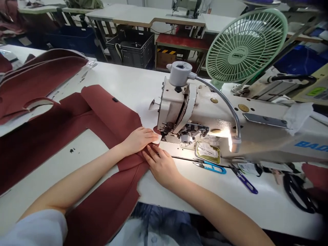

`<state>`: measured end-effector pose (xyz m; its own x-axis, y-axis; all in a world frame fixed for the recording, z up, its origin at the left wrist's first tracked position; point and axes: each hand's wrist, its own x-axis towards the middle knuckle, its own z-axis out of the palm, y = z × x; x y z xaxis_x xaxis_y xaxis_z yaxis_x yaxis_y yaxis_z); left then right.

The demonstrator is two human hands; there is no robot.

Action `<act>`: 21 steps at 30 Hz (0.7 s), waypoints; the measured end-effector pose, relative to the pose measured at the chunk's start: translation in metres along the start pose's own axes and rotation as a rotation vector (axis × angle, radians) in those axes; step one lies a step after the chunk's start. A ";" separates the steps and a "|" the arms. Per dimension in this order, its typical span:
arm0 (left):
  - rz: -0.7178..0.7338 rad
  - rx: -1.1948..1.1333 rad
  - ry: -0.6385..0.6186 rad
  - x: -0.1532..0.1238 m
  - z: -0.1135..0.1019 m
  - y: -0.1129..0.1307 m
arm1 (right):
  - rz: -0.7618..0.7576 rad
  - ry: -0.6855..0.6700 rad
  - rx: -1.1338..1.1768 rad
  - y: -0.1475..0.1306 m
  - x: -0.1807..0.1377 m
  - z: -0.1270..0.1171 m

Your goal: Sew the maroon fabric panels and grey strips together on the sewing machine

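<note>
A maroon fabric garment piece spreads over the table and reaches the needle area of a white sewing machine. My left hand lies flat on the fabric, its fingertips resting on a small white piece beside the presser foot. Whether that piece is paper or cloth, I cannot tell. Just below, my right hand presses on the fabric edge with fingers stretched out. Folded fabric lies under both hands. The needle tip is hidden behind the machine's parts.
Blue thread snips, purple snips and black-handled scissors lie to the right. A small metal tin sits by the machine bed. Behind stands a green fan. More maroon pieces are stacked at left.
</note>
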<state>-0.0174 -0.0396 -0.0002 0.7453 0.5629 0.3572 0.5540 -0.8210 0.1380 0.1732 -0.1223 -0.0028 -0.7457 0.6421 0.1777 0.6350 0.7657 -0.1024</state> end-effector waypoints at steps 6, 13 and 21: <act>-0.006 0.066 0.000 -0.002 0.000 0.002 | -0.009 -0.007 -0.036 -0.005 0.000 -0.001; 0.027 0.108 -0.036 -0.001 0.000 0.006 | -0.015 -0.001 -0.003 -0.011 0.000 -0.003; 0.061 0.086 0.001 0.000 -0.002 0.004 | -0.023 0.056 -0.023 -0.009 -0.001 -0.002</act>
<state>-0.0163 -0.0428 0.0020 0.7786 0.5118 0.3631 0.5370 -0.8428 0.0362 0.1687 -0.1304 0.0000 -0.7478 0.6211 0.2346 0.6231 0.7785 -0.0752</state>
